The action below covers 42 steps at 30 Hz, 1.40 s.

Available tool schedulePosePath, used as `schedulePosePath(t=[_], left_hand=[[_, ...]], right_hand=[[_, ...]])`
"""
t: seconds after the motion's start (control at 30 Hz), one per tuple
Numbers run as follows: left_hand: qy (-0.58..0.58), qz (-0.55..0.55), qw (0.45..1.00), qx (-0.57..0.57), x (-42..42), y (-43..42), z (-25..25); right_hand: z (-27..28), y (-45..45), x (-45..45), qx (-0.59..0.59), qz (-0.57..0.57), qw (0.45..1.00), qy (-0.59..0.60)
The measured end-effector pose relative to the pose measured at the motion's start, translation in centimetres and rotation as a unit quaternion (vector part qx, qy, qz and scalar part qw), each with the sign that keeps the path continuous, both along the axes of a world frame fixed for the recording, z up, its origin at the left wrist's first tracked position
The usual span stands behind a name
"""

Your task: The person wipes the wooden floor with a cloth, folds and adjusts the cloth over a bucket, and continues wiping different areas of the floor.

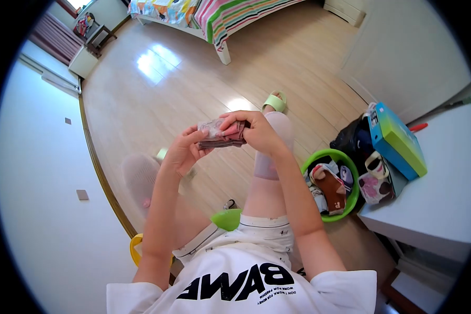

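Between my two hands, above the floor and in front of my knees, is a small folded bundle of pink and grey cloth (222, 134). My left hand (182, 149) grips its left end, thumb on top and fingers beneath. My right hand (259, 133) holds the right end, its fingers bent over the top. The bundle's lower edge shows several dark layers. Part of its right end is hidden by my right fingers.
A green basket (352, 180) of folded clothes stands right of my knee. Beside it is a white table (445, 209) with a blue-green box (397, 140). A bed (235, 23) with a striped cover stands ahead. A yellow container (135, 250) is at lower left.
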<state>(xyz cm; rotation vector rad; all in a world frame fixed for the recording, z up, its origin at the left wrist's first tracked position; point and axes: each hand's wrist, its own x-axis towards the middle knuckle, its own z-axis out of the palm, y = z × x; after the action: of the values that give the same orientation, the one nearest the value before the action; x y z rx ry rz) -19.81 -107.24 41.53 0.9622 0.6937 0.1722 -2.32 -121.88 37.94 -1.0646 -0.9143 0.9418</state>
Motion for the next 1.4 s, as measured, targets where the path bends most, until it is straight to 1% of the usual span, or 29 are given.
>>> schedulePosePath(t=[0.03,0.13,0.17,0.23,0.27,0.33,0.37,0.47,0.5,0.57,0.6,0.67,0.77,0.83,0.87,0.93,1.0,1.1,1.13,1.2,1.23,1.3,1.33,1.4], left_hand=[[0.005,0.019,1.000,0.017,0.2,0.4,0.2],[0.000,0.070,0.996,0.052,0.6,1.9,0.6],[-0.005,0.088,0.994,0.062,0.7,2.5,0.7],[-0.019,0.086,0.991,0.104,1.4,3.9,0.9],[-0.026,0.084,0.988,0.125,2.1,4.7,0.9],[-0.064,0.120,0.987,0.087,4.4,5.8,0.5],[-0.084,0.136,0.985,0.067,5.9,6.5,0.3],[-0.125,0.151,0.976,-0.090,10.1,8.7,-2.6],[-0.147,0.146,0.971,-0.120,11.6,9.1,-4.0],[-0.140,0.138,0.959,-0.204,14.3,8.7,-2.3],[-0.139,0.125,0.951,-0.247,16.2,8.4,-1.6],[-0.156,0.106,0.955,-0.229,18.7,9.4,-1.5],[-0.153,0.096,0.970,-0.164,22.1,11.6,-0.8],[-0.158,0.083,0.978,-0.112,24.4,12.9,1.0],[-0.157,0.087,0.979,-0.100,25.8,13.2,2.0],[-0.153,0.099,0.980,-0.077,28.3,13.4,4.2],[-0.168,0.082,0.981,-0.061,30.7,14.4,5.1],[-0.185,0.066,0.980,-0.027,34.6,15.4,6.2],[-0.190,0.060,0.980,-0.014,36.2,15.6,6.6],[-0.172,0.089,0.980,0.043,39.7,15.1,7.0],[-0.165,0.102,0.978,0.071,41.7,14.8,7.1],[-0.127,0.081,0.979,0.137,45.5,14.2,6.3],[-0.105,0.071,0.977,0.169,47.5,13.8,5.8],[-0.134,0.066,0.962,0.227,52.1,12.2,4.6]], right_hand=[[-0.2,0.6,0.1,0.001,-0.001,1.000,0.002],[0.0,1.6,0.7,0.012,0.051,0.995,0.084],[-0.4,2.1,1.1,0.015,0.066,0.987,0.145],[-0.8,3.5,1.6,0.023,0.098,0.960,0.262],[-0.7,4.3,1.7,-0.013,0.058,0.964,0.259],[1.4,5.7,2.0,-0.083,-0.023,0.965,0.249],[0.9,6.7,2.7,-0.078,-0.044,0.974,0.207],[0.2,9.4,5.0,-0.042,-0.155,0.970,0.183],[0.3,10.3,5.8,-0.031,-0.184,0.965,0.186],[1.0,12.2,7.5,-0.010,-0.255,0.949,0.184],[1.4,12.8,8.4,-0.020,-0.277,0.948,0.154],[2.1,14.2,10.2,-0.037,-0.323,0.941,0.095],[3.3,15.5,13.2,-0.014,-0.309,0.948,0.073],[4.6,16.2,15.1,0.002,-0.313,0.948,0.067],[5.3,16.5,16.2,0.010,-0.313,0.948,0.064],[6.9,16.8,18.7,0.010,-0.306,0.952,0.012],[8.6,16.9,21.5,-0.001,-0.287,0.957,-0.033],[10.4,17.0,25.3,-0.017,-0.295,0.954,-0.057],[10.4,17.0,26.8,-0.022,-0.348,0.926,-0.148],[9.8,16.7,29.7,-0.039,-0.444,0.838,-0.316],[9.7,16.4,31.1,-0.036,-0.453,0.828,-0.328],[9.1,15.7,33.9,-0.030,-0.470,0.809,-0.351],[8.6,15.7,35.6,-0.033,-0.468,0.826,-0.312],[7.1,15.6,38.9,-0.040,-0.464,0.855,-0.229]])
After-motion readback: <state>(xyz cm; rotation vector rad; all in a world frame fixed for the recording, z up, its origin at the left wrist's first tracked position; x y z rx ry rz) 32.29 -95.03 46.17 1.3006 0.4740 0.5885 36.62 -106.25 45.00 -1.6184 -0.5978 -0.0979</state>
